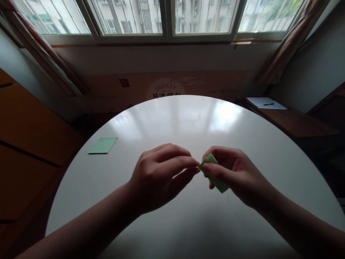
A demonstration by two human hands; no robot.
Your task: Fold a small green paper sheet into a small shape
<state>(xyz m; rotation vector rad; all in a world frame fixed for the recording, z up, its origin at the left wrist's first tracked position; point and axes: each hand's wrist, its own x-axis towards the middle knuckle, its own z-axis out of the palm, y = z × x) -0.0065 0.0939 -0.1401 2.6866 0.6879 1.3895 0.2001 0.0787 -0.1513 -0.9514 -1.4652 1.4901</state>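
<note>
The left hand (155, 176) has its thumb (185, 179) and fingertips (193, 162) close together; just beside these fingertips, the right hand (241, 174) has fingers (226, 151) bent behind its thumb.

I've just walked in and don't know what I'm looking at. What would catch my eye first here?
Probably the bright green piece, apparently folded paper, held in the right hand while the left hand pinches at its corner. Both hands are over a white, round-edged table, where a flat, pale green square lies toward the left edge. Beyond, bright windows run along the top of the view.
</note>
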